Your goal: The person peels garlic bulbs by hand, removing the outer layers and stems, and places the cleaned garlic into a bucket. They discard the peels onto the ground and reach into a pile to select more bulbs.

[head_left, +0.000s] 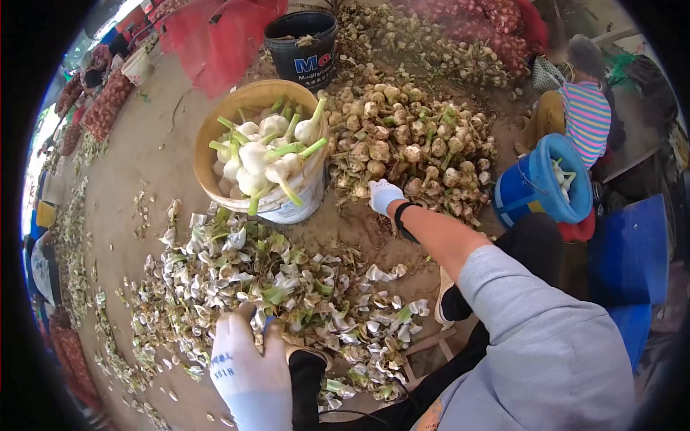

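My right hand [386, 197], in a white glove, is at the near edge of a heap of untrimmed garlic bulbs [413, 144]. Its fingers are curled down, and what they hold, if anything, is hidden. Lower left, my left hand [248, 359] wears a white glove with blue print. Its fingers are closed around a small blue thing [269, 323], mostly covered by the hand. Under and beyond it spread garlic skins and trimmings [223, 262]. A tan-rimmed bucket [205, 172] stands between the hands, piled with peeled white garlic [255, 154] with green stem stubs.
Behind the bucket stands a black bucket [302, 54]. A blue bucket [514, 190] with some garlic is at right, near a seated person in a striped top [586, 118]. Red mesh sacks [108, 104] line the far left; red netting [215, 43] lies at the back.
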Demonstrator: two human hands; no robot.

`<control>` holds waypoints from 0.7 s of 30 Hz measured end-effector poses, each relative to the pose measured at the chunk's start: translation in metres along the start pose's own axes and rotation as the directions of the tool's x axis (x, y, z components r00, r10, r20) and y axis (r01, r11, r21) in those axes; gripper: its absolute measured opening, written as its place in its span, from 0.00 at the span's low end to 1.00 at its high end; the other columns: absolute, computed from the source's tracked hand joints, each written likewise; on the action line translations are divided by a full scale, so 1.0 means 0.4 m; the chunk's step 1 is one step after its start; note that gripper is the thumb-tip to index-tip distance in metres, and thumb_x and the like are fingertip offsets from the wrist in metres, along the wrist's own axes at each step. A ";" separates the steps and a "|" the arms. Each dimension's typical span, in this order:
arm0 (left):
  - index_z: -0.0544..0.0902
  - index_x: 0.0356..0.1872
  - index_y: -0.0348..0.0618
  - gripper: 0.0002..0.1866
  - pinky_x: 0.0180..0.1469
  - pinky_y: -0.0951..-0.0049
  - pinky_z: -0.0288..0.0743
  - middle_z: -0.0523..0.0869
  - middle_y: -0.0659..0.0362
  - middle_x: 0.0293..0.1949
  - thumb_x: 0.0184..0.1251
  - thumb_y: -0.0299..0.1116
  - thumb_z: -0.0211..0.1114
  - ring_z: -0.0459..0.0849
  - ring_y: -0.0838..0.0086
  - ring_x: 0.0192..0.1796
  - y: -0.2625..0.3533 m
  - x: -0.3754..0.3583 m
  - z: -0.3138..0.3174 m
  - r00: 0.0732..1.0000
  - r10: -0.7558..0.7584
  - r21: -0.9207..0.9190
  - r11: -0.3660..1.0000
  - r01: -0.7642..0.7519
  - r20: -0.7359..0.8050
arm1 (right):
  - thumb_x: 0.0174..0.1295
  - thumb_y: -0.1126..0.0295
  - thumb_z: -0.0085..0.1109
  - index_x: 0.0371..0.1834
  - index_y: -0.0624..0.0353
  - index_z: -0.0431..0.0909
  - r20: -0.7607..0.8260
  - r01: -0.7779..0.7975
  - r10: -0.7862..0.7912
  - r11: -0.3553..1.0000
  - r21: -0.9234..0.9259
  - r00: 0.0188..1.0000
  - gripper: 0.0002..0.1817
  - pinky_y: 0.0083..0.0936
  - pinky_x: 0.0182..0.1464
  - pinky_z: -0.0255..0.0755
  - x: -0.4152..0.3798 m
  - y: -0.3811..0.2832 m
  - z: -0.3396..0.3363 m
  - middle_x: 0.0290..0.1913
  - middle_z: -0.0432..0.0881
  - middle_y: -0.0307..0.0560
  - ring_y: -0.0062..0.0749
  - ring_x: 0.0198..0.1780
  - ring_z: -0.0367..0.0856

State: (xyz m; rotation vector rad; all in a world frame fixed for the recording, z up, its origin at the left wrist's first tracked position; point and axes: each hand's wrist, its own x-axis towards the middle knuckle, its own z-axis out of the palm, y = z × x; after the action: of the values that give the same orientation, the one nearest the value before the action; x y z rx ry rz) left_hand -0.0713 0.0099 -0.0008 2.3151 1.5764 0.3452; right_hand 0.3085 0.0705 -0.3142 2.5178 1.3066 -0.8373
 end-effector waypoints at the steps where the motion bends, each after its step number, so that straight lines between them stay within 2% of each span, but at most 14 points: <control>1: 0.84 0.48 0.34 0.12 0.52 0.57 0.78 0.87 0.46 0.44 0.68 0.29 0.71 0.86 0.51 0.47 0.016 0.005 0.005 0.996 -0.079 -0.003 0.997 0.079 0.047 | 0.69 0.79 0.60 0.75 0.57 0.69 -0.030 -0.013 0.012 1.000 -0.015 0.999 0.30 0.49 0.56 0.87 0.017 0.000 0.024 0.78 0.64 0.60 0.57 0.64 0.83; 4: 0.85 0.50 0.39 0.15 0.53 0.55 0.79 0.87 0.46 0.45 0.65 0.32 0.71 0.86 0.49 0.49 0.033 0.013 -0.012 0.985 -0.004 0.100 0.995 -0.013 0.174 | 0.68 0.80 0.61 0.74 0.57 0.70 -0.097 0.003 -0.016 0.991 -0.131 0.995 0.29 0.45 0.55 0.88 0.034 -0.004 0.040 0.75 0.67 0.63 0.55 0.65 0.82; 6: 0.85 0.55 0.40 0.17 0.55 0.54 0.79 0.88 0.45 0.48 0.65 0.31 0.70 0.86 0.49 0.52 0.043 0.022 -0.014 0.975 -0.038 0.121 0.993 0.011 0.217 | 0.67 0.80 0.63 0.71 0.58 0.73 -0.048 0.015 -0.020 0.992 -0.122 0.999 0.27 0.40 0.53 0.89 0.034 0.001 0.033 0.73 0.70 0.63 0.54 0.63 0.84; 8: 0.85 0.54 0.39 0.17 0.56 0.54 0.79 0.88 0.44 0.48 0.65 0.32 0.71 0.86 0.49 0.52 0.048 0.023 -0.018 0.965 -0.044 0.101 0.995 0.018 0.258 | 0.66 0.79 0.64 0.67 0.58 0.75 -0.072 0.110 -0.124 0.979 -0.173 0.990 0.25 0.41 0.53 0.87 0.030 0.014 0.083 0.66 0.76 0.64 0.55 0.59 0.86; 9: 0.85 0.54 0.39 0.17 0.56 0.54 0.79 0.88 0.44 0.48 0.65 0.32 0.71 0.86 0.49 0.52 0.051 0.021 -0.019 0.966 -0.039 0.097 0.995 0.015 0.256 | 0.66 0.77 0.62 0.63 0.57 0.76 -0.134 0.236 -0.259 0.958 -0.164 0.957 0.22 0.43 0.53 0.84 0.008 0.040 0.129 0.58 0.81 0.63 0.54 0.55 0.87; 10: 0.84 0.55 0.39 0.19 0.56 0.54 0.79 0.88 0.44 0.49 0.65 0.33 0.71 0.86 0.49 0.52 0.054 0.020 -0.018 0.957 -0.045 0.139 0.990 0.005 0.286 | 0.66 0.76 0.58 0.59 0.58 0.77 -0.192 0.315 -0.355 0.926 -0.209 0.915 0.17 0.45 0.54 0.81 0.012 0.063 0.221 0.54 0.82 0.62 0.54 0.54 0.87; 11: 0.84 0.57 0.39 0.20 0.56 0.54 0.79 0.88 0.44 0.49 0.65 0.34 0.71 0.86 0.49 0.52 0.055 0.021 -0.016 0.950 -0.053 0.183 0.983 -0.005 0.308 | 0.67 0.76 0.55 0.57 0.57 0.77 -0.162 0.363 -0.405 0.902 -0.235 0.900 0.15 0.45 0.53 0.82 -0.017 0.065 0.261 0.54 0.82 0.61 0.53 0.54 0.87; 12: 0.84 0.57 0.39 0.20 0.56 0.54 0.79 0.88 0.44 0.49 0.65 0.34 0.71 0.86 0.49 0.52 0.051 0.017 -0.004 0.953 -0.048 0.184 0.983 -0.008 0.300 | 0.68 0.77 0.56 0.61 0.56 0.76 -0.058 0.343 -0.347 0.937 -0.066 0.936 0.18 0.45 0.53 0.82 -0.067 0.041 0.238 0.56 0.82 0.61 0.55 0.57 0.86; 14: 0.84 0.49 0.34 0.14 0.53 0.56 0.79 0.87 0.46 0.44 0.67 0.30 0.72 0.87 0.50 0.49 0.034 -0.001 0.038 0.985 0.033 0.087 0.995 -0.048 0.167 | 0.70 0.76 0.57 0.70 0.56 0.73 0.072 0.351 -0.348 0.936 -0.035 0.935 0.24 0.47 0.56 0.82 -0.107 0.025 0.253 0.61 0.81 0.62 0.57 0.63 0.83; 16: 0.84 0.48 0.35 0.14 0.52 0.55 0.79 0.87 0.46 0.44 0.66 0.32 0.73 0.86 0.50 0.49 0.027 -0.011 0.045 0.973 0.085 0.087 0.991 -0.105 0.214 | 0.70 0.77 0.56 0.70 0.57 0.72 0.159 0.454 -0.444 0.890 -0.036 0.882 0.24 0.48 0.57 0.81 -0.190 0.010 0.219 0.66 0.80 0.62 0.57 0.63 0.83; 17: 0.84 0.47 0.36 0.14 0.52 0.55 0.79 0.87 0.46 0.44 0.66 0.33 0.73 0.86 0.49 0.49 0.024 -0.017 0.046 0.961 0.117 0.091 0.985 -0.144 0.252 | 0.68 0.72 0.61 0.67 0.60 0.74 0.044 0.524 -0.525 0.851 0.021 0.850 0.24 0.48 0.59 0.80 -0.204 0.015 0.231 0.63 0.82 0.64 0.57 0.62 0.84; 18: 0.84 0.47 0.36 0.14 0.52 0.55 0.79 0.87 0.46 0.44 0.66 0.33 0.73 0.86 0.49 0.49 0.022 -0.022 0.049 0.963 0.115 0.093 0.986 -0.141 0.244 | 0.68 0.72 0.61 0.67 0.60 0.74 0.040 0.530 -0.530 0.848 0.017 0.847 0.24 0.48 0.59 0.80 -0.226 0.010 0.197 0.63 0.82 0.64 0.57 0.62 0.84; 20: 0.84 0.46 0.38 0.14 0.52 0.54 0.79 0.87 0.47 0.43 0.65 0.34 0.73 0.86 0.50 0.48 0.024 -0.021 0.058 0.909 0.212 0.067 0.966 -0.251 0.360 | 0.65 0.63 0.67 0.64 0.62 0.77 -0.026 0.476 -0.487 0.840 0.262 0.873 0.26 0.46 0.60 0.78 -0.263 -0.008 0.087 0.57 0.85 0.65 0.57 0.60 0.85; 21: 0.85 0.45 0.40 0.13 0.51 0.54 0.79 0.87 0.47 0.42 0.64 0.35 0.73 0.86 0.50 0.48 0.029 -0.020 0.067 0.904 0.198 0.078 0.966 -0.245 0.379 | 0.59 0.56 0.73 0.62 0.63 0.78 -0.054 0.480 -0.492 0.812 0.332 0.869 0.31 0.44 0.61 0.78 -0.253 -0.007 0.045 0.52 0.87 0.65 0.57 0.59 0.85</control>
State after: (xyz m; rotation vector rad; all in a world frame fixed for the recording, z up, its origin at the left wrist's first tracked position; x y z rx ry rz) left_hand -0.0545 -0.0048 -0.0210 2.4784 1.1845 -0.1412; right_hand 0.2533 -0.0052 -0.2722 2.4042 1.9968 -1.2993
